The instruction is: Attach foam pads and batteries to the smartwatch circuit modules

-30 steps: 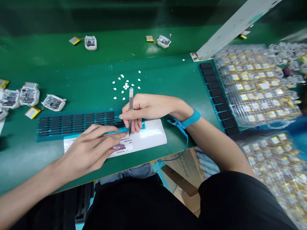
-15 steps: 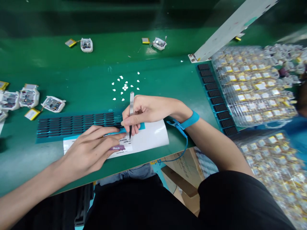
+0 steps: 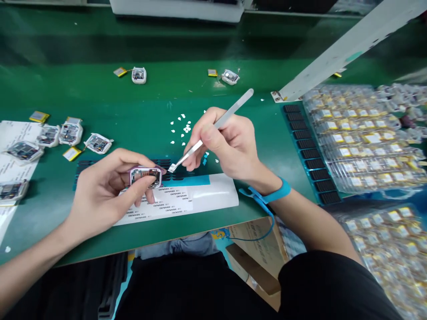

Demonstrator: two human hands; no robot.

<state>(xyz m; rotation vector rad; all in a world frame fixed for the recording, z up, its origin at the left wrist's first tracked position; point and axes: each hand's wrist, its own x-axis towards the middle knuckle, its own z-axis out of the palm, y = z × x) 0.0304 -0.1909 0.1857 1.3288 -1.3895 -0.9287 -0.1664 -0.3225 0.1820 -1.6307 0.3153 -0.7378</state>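
Observation:
My left hand is closed around a small purple-and-white device housing, its open side with inner parts turned up and my thumb across it. Between the fingers of my right hand is a pair of metal tweezers, slanting down to the left. A small white printed sticker sits at the tweezer tips, just right of the housing. Below both hands lies a white sheet of printed adhesive labels. A blue strip with black pads runs behind it.
Small white tabs lie scattered beyond my hands. Open white housings with yellow batteries sit at the left and back. On the right are a strip of black pads, stacked clear trays and a white post.
My left hand has lifted the housing off the label sheet and turned its open side up. My right hand has raised the tweezers, now tilted, with a sticker at the tips. The view has shifted.

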